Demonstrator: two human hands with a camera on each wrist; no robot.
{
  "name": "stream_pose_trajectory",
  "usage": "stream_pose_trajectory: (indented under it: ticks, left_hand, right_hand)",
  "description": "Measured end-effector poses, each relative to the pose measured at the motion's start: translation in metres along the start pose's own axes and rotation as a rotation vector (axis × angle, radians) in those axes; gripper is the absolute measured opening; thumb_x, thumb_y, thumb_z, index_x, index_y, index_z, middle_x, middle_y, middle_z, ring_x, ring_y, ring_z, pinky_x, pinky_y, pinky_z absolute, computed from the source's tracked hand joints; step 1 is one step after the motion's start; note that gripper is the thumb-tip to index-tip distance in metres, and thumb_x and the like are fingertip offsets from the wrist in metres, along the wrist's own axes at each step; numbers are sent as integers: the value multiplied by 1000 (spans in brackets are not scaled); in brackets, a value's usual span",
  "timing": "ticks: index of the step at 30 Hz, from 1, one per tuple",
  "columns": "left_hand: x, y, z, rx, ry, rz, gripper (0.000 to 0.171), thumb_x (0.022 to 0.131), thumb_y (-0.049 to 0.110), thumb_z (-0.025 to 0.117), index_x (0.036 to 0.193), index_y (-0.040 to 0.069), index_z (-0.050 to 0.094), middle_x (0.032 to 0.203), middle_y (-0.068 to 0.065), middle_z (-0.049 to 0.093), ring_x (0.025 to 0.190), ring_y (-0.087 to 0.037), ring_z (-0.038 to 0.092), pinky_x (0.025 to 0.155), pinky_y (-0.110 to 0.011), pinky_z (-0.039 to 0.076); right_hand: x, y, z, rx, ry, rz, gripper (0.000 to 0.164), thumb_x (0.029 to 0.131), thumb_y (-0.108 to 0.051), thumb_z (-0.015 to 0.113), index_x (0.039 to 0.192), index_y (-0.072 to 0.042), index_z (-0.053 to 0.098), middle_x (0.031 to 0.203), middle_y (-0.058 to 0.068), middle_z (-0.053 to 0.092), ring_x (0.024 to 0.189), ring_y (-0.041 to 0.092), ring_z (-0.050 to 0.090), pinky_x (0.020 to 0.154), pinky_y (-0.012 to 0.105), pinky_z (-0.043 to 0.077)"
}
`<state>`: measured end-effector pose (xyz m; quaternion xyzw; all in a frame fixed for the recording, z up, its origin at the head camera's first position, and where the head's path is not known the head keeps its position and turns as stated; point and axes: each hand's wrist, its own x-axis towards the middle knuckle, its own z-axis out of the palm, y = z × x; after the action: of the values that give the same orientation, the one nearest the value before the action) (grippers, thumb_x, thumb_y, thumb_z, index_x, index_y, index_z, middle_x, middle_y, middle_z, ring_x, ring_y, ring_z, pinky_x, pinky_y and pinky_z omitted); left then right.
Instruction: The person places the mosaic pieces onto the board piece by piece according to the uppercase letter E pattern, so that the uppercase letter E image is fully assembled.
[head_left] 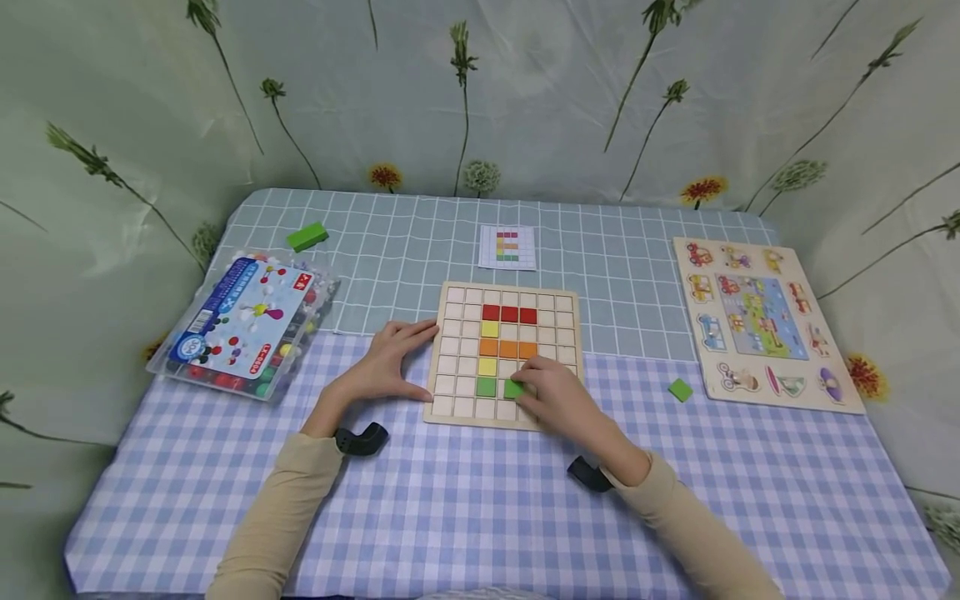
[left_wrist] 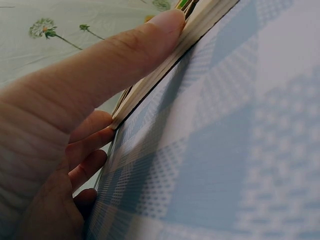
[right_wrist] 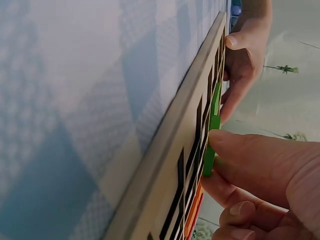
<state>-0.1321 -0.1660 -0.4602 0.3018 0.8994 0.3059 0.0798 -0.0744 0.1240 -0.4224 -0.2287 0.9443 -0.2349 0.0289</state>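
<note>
A wooden grid board point(head_left: 454, 336) lies at the middle of the table. In its cells are a row of red tiles point(head_left: 509, 314), a row of orange tiles point(head_left: 508, 349), yellow tiles point(head_left: 487, 367) and a green tile point(head_left: 486, 387). My right hand point(head_left: 558, 396) pinches another green tile point(head_left: 513, 389) between thumb and finger, low over the green row; the right wrist view shows this green tile point(right_wrist: 210, 145) tilted against the board. At the board's left edge rests my left hand point(head_left: 386, 362), thumb near the lower corner and fingers extended higher up. Its thumb point(left_wrist: 145, 42) touches the wooden rim.
Behind the board lies a paper card point(head_left: 507, 247) printed with a coloured grid pattern. One loose green tile point(head_left: 680, 389) is to the right, beside a wooden picture puzzle point(head_left: 765, 392). At left are a clear plastic box point(head_left: 240, 321) of coloured pieces and a green block point(head_left: 307, 237).
</note>
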Motion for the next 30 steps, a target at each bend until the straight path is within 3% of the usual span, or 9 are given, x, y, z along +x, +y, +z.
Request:
stream_pose_trajectory:
  ticks: [6, 17, 25, 30]
  left_hand:
    - [2, 0, -1, 0, -3, 0, 105, 60, 43, 85, 146, 9, 35, 153, -9, 32, 124, -28, 33, 97, -49, 25]
    - [1, -2, 2, 3, -6, 7, 105, 60, 44, 85, 146, 9, 35, 153, -10, 32, 123, -28, 33, 97, -50, 24]
    - [1, -3, 4, -1, 9, 27, 105, 60, 43, 85, 146, 9, 35, 153, -11, 32, 123, -29, 33, 96, -51, 25]
    - [1, -3, 3, 9, 13, 28, 105, 60, 44, 85, 145, 8, 36, 152, -12, 32, 122, -29, 33, 95, -51, 25]
  right_hand:
    - [5, -2, 3, -2, -38, 6, 23, 77, -6, 71, 101, -3, 73, 97, 9, 66, 88, 20, 62, 81, 34, 51]
    - [3, -3, 4, -2, -24, 17, 24, 77, -5, 71, 101, -1, 72, 96, 9, 65, 84, 19, 62, 78, 32, 52]
    - [-20, 18, -12, 35, 96, 64, 24, 77, -1, 70, 100, 3, 71, 96, 11, 66, 86, 22, 64, 76, 34, 52]
    - [-33, 41, -18, -3, 147, 69, 22, 75, 0, 71, 97, 4, 71, 94, 13, 66, 83, 23, 64, 72, 35, 52]
